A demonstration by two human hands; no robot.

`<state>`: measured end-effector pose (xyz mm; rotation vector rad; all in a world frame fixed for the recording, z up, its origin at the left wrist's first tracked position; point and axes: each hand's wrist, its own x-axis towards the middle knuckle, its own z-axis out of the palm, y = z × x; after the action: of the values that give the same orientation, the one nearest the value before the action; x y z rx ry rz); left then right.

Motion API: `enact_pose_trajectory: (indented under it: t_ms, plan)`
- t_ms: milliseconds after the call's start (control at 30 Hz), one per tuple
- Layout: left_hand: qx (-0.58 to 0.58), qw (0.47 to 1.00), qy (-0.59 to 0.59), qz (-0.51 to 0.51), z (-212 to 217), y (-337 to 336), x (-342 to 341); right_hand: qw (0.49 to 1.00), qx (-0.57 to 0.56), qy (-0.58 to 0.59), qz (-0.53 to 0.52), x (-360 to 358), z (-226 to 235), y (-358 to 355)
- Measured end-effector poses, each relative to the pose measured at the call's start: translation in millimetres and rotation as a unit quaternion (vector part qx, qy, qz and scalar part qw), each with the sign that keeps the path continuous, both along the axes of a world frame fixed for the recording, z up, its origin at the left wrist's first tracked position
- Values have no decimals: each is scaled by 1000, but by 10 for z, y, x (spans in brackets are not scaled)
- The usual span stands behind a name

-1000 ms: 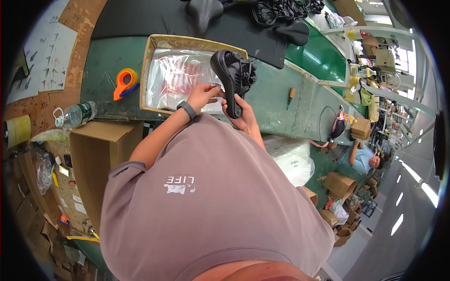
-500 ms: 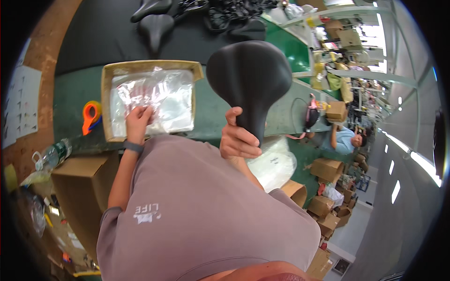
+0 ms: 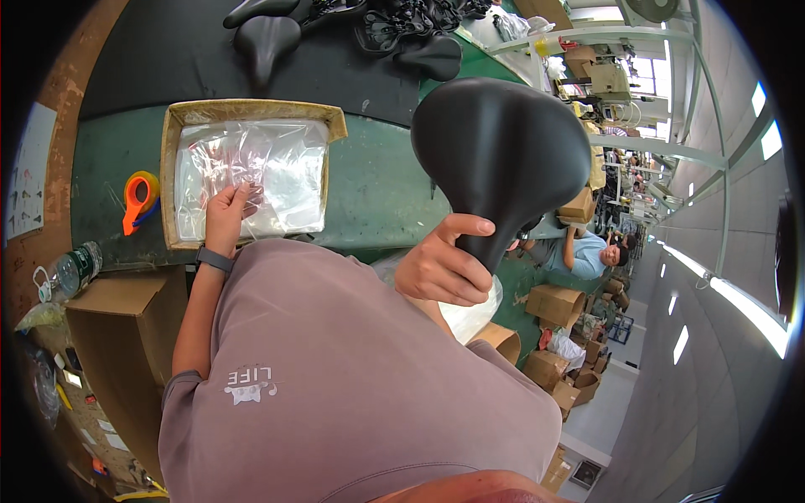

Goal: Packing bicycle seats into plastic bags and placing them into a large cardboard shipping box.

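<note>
Since half a second ago, the black bicycle saddle (image 3: pixel 501 159) has come up closer to the camera and sits higher in the right hand (image 3: pixel 443 267), its broad rear end now filling the upper middle of the view. The left hand (image 3: pixel 228 216) has slid a little further onto the stack of clear plastic bags (image 3: pixel 251 176) and stays there.

Right hand: fingers curled tight around the saddle's narrow nose, thumb lying across the front of it. The saddle is held clear of the bench, nose down and wide end up, in front of the person's chest.

Left hand: palm down on the plastic bags, fingers slightly spread, fingertips pressing the top sheet. I cannot tell whether a bag is pinched between them. A dark wristband (image 3: pixel 215 259) sits on that wrist.

The bags lie inside a shallow cardboard tray (image 3: pixel 172 142) on the green bench (image 3: pixel 369 184). Just left of the tray lies an orange tape dispenser (image 3: pixel 139 199). More black saddles (image 3: pixel 267 39) lie on the dark mat beyond the tray. A brown carton (image 3: pixel 113 335) stands below the bench at the person's left, with a plastic bottle (image 3: pixel 71 270) beside it. Off to the right, lower down, another person in a light blue shirt (image 3: pixel 587 254) sits among stacked cartons.
</note>
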<state>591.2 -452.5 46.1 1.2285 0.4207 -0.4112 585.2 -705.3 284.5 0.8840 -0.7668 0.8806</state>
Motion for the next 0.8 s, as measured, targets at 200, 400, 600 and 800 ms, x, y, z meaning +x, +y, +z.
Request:
enact_pose_trajectory:
  t_ms: [200,400,600,800]
  plan:
    - [-47,999,14,20,101,9,-22,995,-61,-7,-73,-134,-5,-210]
    - [56,997,-16,41,9,98,-53,659,-574,102,-475,-201,-131,-565]
    - [63,997,-31,43,-104,186,-19,172,-767,144,-601,-228,-561,-797]
    - [66,998,-23,10,-3,129,75,-150,-847,78,-503,-387,-548,-764]
